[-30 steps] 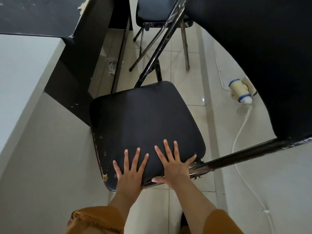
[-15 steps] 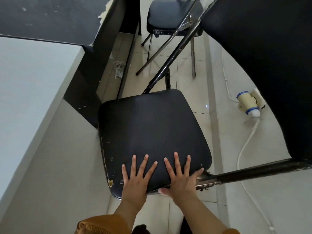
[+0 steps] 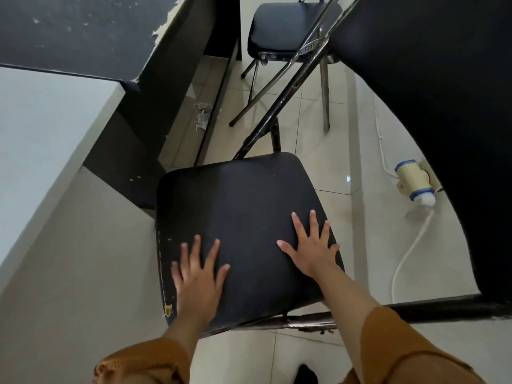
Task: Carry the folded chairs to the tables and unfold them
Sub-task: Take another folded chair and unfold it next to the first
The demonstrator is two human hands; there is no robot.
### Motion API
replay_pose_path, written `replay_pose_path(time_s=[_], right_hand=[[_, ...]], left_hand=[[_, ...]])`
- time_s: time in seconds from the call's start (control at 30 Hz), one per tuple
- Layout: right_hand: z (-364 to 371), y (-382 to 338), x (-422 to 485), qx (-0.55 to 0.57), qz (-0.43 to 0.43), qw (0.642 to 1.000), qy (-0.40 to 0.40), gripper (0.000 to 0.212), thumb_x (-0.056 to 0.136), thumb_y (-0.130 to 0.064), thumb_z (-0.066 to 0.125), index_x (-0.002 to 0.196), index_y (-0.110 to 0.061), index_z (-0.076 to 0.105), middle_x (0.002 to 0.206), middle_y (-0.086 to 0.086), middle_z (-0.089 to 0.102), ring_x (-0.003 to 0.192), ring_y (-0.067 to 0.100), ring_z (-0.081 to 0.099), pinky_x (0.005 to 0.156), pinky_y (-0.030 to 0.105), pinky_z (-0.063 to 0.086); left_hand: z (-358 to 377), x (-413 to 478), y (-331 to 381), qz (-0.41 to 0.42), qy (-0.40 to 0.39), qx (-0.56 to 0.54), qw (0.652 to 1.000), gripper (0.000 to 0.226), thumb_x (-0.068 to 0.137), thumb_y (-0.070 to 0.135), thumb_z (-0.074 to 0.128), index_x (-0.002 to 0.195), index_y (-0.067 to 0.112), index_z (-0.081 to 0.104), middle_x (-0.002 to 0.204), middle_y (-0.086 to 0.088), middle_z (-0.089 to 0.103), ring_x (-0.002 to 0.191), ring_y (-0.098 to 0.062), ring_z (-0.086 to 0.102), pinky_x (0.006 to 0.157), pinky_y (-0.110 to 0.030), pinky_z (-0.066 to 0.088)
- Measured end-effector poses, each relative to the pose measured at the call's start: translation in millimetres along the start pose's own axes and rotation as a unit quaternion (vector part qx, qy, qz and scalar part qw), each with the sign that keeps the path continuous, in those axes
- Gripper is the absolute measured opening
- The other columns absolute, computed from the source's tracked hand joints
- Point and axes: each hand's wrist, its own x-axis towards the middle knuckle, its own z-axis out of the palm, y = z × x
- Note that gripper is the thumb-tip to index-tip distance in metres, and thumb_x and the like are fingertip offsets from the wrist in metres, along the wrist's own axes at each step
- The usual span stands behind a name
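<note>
Two hands laid flat on black seat (image 3: 238,217) of unfolded chair, fingers spread, nothing gripped. Left hand (image 3: 198,278) set near worn left edge; right hand (image 3: 311,249) near right edge, well apart. Backrest (image 3: 432,120) seen right of right hand. Second chair (image 3: 279,26) beyond fingertips, possibly tucked at table (image 3: 83,31).

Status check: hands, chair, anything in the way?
Left hand, right hand flat, open on chair seat. Seat down. Second chair ahead; white cable on floor.
</note>
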Motion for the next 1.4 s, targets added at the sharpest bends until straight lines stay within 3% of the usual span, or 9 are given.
replay_pose_path(time_s=[0.1, 0.3, 0.43, 0.7, 0.83, 0.93, 1.03, 1.17, 1.4], right_hand=[[-6.2, 2.4, 10.4, 0.049, 0.034, 0.998, 0.005, 0.085, 0.086, -0.073, 0.028, 0.147, -0.038, -0.017, 0.158, 0.005, -0.019, 0.144, 0.041, -0.007, 0.107, 0.066, 0.019], [-24.0, 30.3, 39.9, 0.315, 0.152, 0.937, -0.003, 0.095, 0.079, -0.070, 0.051, 0.151, -0.021, 0.012, 0.144, 0.013, 0.039, 0.127, 0.036, 0.043, 0.104, 0.054, 0.038], [-32.7, 47.4, 54.9, 0.472, 0.187, 0.855, -0.103, 0.081, 0.073, -0.063, 0.067, 0.126, -0.003, 0.053, 0.121, 0.012, 0.061, 0.108, 0.033, 0.059, 0.097, 0.046, 0.049], [-33.8, 79.2, 45.2, 0.571, 0.184, 0.796, -0.082, 0.061, 0.067, -0.039, 0.083, 0.111, 0.000, 0.065, 0.094, 0.010, 0.072, 0.083, 0.026, 0.069, 0.063, 0.030, 0.056], [-33.3, 109.3, 50.0, 0.608, 0.227, 0.761, -0.025, 0.075, 0.065, -0.044, 0.083, 0.121, 0.001, 0.060, 0.103, 0.010, 0.069, 0.091, 0.030, 0.066, 0.073, 0.036, 0.056], [-39.0, 116.8, 58.6, 0.539, 0.268, 0.798, 0.003, 0.096, 0.067, -0.064, 0.072, 0.134, 0.001, 0.047, 0.130, 0.017, 0.055, 0.118, 0.038, 0.053, 0.102, 0.048, 0.043], [-43.2, 108.5, 66.6, 0.396, 0.301, 0.864, 0.078, 0.100, 0.080, -0.065, 0.058, 0.147, -0.001, 0.022, 0.147, 0.022, 0.032, 0.133, 0.040, 0.035, 0.110, 0.049, 0.031], [-35.4, 78.5, 65.8, 0.203, 0.208, 0.953, 0.083, 0.088, 0.090, -0.067, 0.033, 0.150, -0.025, -0.016, 0.157, 0.015, -0.016, 0.145, 0.037, -0.007, 0.114, 0.056, 0.007], [-22.6, 73.3, 66.8, 0.105, 0.174, 0.975, 0.090, 0.079, 0.091, -0.067, 0.015, 0.147, -0.027, -0.023, 0.155, 0.008, -0.027, 0.143, 0.033, -0.023, 0.113, 0.058, -0.002]], left_hand=[[-3.8, 24.8, -7.9, -0.156, -0.007, -0.086, 0.984, 0.079, 0.084, 0.070, 0.037, 0.149, 0.043, 0.000, 0.159, 0.001, -0.014, 0.145, -0.037, -0.008, 0.112, -0.064, 0.011], [-16.7, 48.6, -22.0, -0.284, -0.031, -0.211, 0.935, 0.121, 0.057, 0.067, 0.075, 0.144, 0.050, -0.008, 0.153, -0.009, -0.001, 0.129, -0.046, 0.027, 0.104, -0.061, 0.029], [-21.5, 58.8, -22.2, -0.286, -0.055, -0.200, 0.936, 0.127, 0.057, 0.062, 0.079, 0.141, 0.054, -0.015, 0.149, -0.014, 0.003, 0.125, -0.046, 0.029, 0.102, -0.062, 0.033], [-19.3, 70.4, -3.4, -0.219, -0.075, -0.221, 0.947, 0.125, 0.055, 0.058, 0.082, 0.140, 0.058, -0.010, 0.140, -0.020, 0.013, 0.112, -0.044, 0.038, 0.101, -0.051, 0.037], [-24.4, 104.0, 33.4, -0.137, -0.074, -0.277, 0.948, 0.111, 0.063, 0.051, 0.081, 0.144, 0.055, 0.004, 0.145, -0.019, 0.018, 0.124, -0.041, 0.036, 0.109, -0.048, 0.033], [-37.3, 137.8, 63.2, -0.073, -0.084, -0.219, 0.969, 0.090, 0.078, 0.044, 0.072, 0.146, 0.049, 0.013, 0.152, -0.015, 0.003, 0.135, -0.041, 0.024, 0.113, -0.053, 0.026], [-43.1, 152.7, 86.6, -0.025, -0.114, -0.131, 0.984, 0.076, 0.089, 0.043, 0.059, 0.146, 0.050, 0.008, 0.155, -0.007, -0.017, 0.140, -0.042, 0.009, 0.112, -0.059, 0.023], [-28.9, 140.8, 92.3, 0.016, -0.155, -0.027, 0.987, 0.077, 0.090, 0.063, 0.037, 0.141, 0.051, -0.021, 0.150, 0.003, -0.040, 0.139, -0.044, -0.026, 0.107, -0.070, 0.007], [-18.7, 139.7, 89.6, 0.019, -0.164, 0.008, 0.986, 0.076, 0.089, 0.069, 0.026, 0.138, 0.049, -0.029, 0.144, 0.004, -0.048, 0.135, -0.040, -0.036, 0.107, -0.069, -0.001]])
